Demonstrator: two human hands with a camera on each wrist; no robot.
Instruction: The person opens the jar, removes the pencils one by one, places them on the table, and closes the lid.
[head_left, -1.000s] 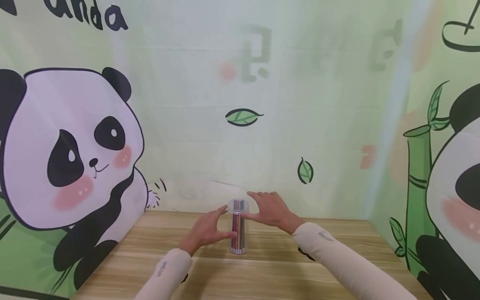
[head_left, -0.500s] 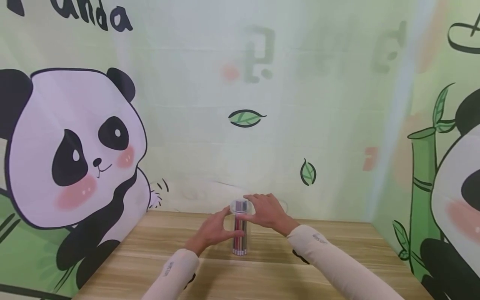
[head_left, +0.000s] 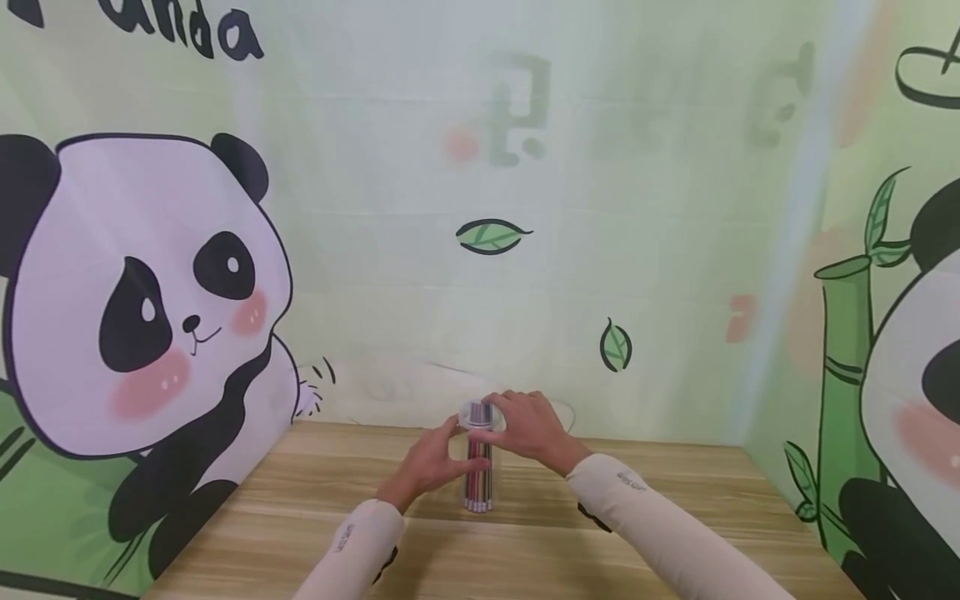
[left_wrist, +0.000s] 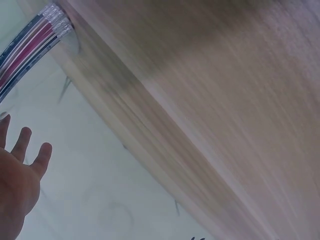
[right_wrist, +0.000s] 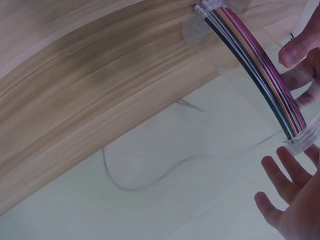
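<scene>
A clear cylindrical tube [head_left: 474,492] packed with striped pens or pencils stands upright on the wooden table, centred in the head view. My left hand [head_left: 429,460] holds its body, thumb across the front and fingers on the far side. At the top, my right hand [head_left: 534,427] grips the clear round lid [right_wrist: 304,141] with thumb and forefinger. The other fingers of that hand spread out beside the lid in the right wrist view. In the left wrist view only the lower end of the coloured pens [left_wrist: 37,42] shows.
The wooden tabletop [head_left: 637,508] runs back to a pale green fabric backdrop [head_left: 375,250] printed with pandas, leaves and bamboo. The backdrop rises close behind the tube, with a side panel at the right.
My right hand has shifted left and its thumb and forefinger have closed in on the lid. The left thumb reaches further across the tube. The view has shifted slightly.
</scene>
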